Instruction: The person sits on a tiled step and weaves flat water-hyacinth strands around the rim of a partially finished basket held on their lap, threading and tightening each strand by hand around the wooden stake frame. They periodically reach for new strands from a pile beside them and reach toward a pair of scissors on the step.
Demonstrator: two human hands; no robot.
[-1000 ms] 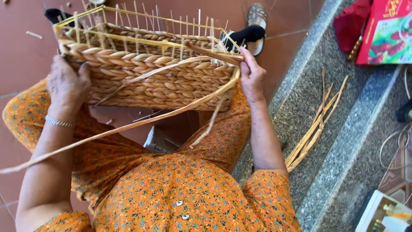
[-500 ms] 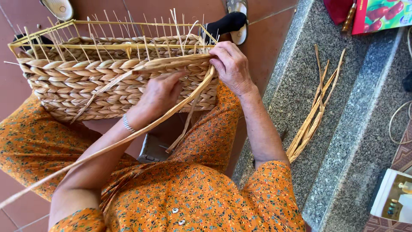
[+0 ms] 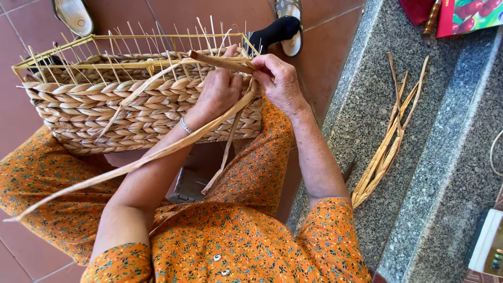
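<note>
Both hands work at the near right corner of the woven basket (image 3: 131, 105) resting on the lap: left hand (image 3: 217, 91) and right hand (image 3: 280, 78) each pinch a flat straw strand (image 3: 220, 62); loose strands (image 3: 390, 136) lie on the stone step

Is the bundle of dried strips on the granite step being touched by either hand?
No: the bundle of dried strips lies alone on the granite step.

1. Woven basket (image 3: 131, 105) – on the person's lap, above the floor (image 3: 173, 15).
2. Both hands – left (image 3: 217, 91), right (image 3: 280, 78) – at the basket's right-hand rim, side by side.
3. Loose strips (image 3: 390, 136) – on the stone step (image 3: 419, 173), right of the basket.
4. Sandals (image 3: 73, 15) – on the floor beyond the basket.
</note>
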